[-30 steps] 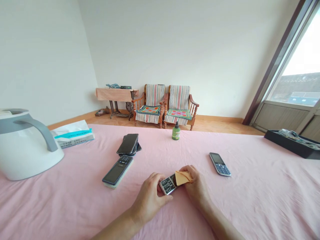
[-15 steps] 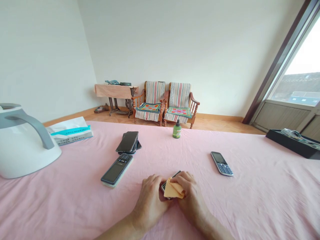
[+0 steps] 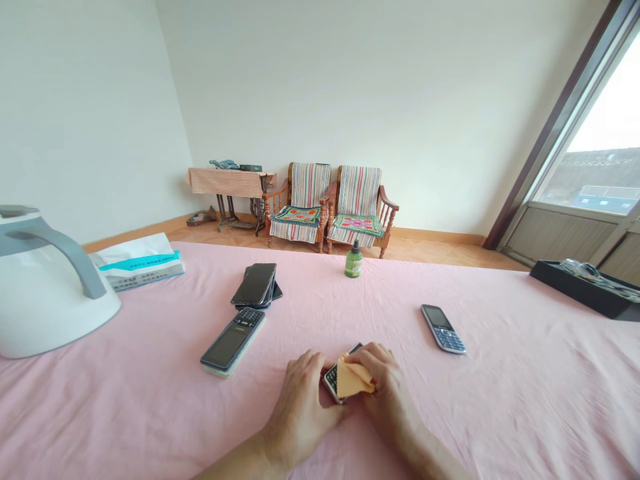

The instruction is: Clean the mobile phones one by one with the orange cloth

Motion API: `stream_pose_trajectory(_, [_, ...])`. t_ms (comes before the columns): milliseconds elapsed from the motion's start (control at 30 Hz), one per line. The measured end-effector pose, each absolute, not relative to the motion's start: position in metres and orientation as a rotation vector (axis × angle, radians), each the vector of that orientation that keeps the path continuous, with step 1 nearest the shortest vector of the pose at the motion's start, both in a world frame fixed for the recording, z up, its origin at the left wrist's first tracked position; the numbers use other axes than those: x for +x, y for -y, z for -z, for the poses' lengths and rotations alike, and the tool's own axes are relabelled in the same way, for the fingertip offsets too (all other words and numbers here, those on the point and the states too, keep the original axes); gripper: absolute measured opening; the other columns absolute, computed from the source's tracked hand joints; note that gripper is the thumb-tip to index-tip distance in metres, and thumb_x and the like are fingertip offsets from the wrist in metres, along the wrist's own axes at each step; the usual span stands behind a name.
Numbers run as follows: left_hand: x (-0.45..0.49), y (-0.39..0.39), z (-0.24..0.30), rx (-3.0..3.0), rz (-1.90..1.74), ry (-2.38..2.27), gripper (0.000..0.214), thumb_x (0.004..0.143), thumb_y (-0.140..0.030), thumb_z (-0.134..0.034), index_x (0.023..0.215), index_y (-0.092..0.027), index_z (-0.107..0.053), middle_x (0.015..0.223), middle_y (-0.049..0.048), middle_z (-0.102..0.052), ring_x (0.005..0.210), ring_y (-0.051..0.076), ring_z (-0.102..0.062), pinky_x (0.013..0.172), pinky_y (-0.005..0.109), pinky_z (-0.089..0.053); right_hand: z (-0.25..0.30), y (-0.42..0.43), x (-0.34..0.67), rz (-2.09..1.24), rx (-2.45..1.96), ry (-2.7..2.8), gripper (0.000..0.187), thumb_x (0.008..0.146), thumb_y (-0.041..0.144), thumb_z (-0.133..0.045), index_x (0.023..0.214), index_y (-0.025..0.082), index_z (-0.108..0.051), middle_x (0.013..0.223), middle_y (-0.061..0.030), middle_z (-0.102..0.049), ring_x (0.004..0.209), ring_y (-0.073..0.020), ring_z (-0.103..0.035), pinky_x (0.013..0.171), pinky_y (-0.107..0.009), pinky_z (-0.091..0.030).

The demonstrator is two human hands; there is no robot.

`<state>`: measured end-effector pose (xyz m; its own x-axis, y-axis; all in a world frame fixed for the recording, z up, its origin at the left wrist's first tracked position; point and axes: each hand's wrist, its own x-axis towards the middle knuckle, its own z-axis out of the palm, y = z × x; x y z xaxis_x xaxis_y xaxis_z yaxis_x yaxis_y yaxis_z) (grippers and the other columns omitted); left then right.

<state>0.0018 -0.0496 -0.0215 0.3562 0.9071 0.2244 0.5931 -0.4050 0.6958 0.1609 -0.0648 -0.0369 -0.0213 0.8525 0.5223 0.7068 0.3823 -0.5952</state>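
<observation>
Left hand [image 3: 300, 400]: fingers clamped on the edge of a keypad phone [image 3: 331, 380], which sits between the two sets of fingers. Right hand [image 3: 389, 383]: fingers pinch a yellow cloth [image 3: 353, 379] against the phone's face. Handling estimate: phone light, rigid, probably slick; best held by its side edges. Cloth soft, limp; take at the bunched fold. Second phone [image 3: 443, 329] lies beyond the right fingers, rightward, apart.
</observation>
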Motion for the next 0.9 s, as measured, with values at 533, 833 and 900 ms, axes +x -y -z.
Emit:
stream_pose_trajectory(533, [0.001,0.05,0.019,2.109,-0.817,-1.288,0.031,0.061,-0.021,-0.073,0.088,-0.02,-0.059,0.092,0.003,-0.06,0.09,0.024,-0.055,0.078,0.034,-0.04,0.037,0.062,0.167,-0.234,-1.367,1.75,0.03,0.063,0.001,-0.05,0.08,0.021,-0.065,0.079,-0.0041,-0.061,0.074,-0.0187,-0.054,0.065,-0.028,-0.042])
stream_pose_trajectory(833, [0.002,0.05,0.018,2.148,-0.88,-1.249,0.022,0.066,-0.013,-0.065,0.086,-0.02,-0.059,0.087,0.0033,-0.063,0.086,0.023,-0.058,0.076,0.033,-0.041,0.025,0.078,0.154,-0.294,-1.202,1.793,0.028,0.072,0.003,-0.053,0.088,0.024,-0.064,0.083,-0.0033,-0.06,0.077,-0.0173,-0.056,0.067,-0.027,-0.041])
stream_pose_trajectory(900, [0.002,0.05,0.019,2.135,-0.895,-1.252,0.021,0.067,-0.014,-0.065,0.086,-0.02,-0.059,0.087,0.0039,-0.063,0.084,0.023,-0.059,0.076,0.033,-0.042,0.024,0.08,0.151,-0.28,-1.188,1.87,0.03,0.07,0.002,-0.054,0.087,0.024,-0.065,0.082,-0.0026,-0.061,0.077,-0.0174,-0.056,0.069,-0.028,-0.04])
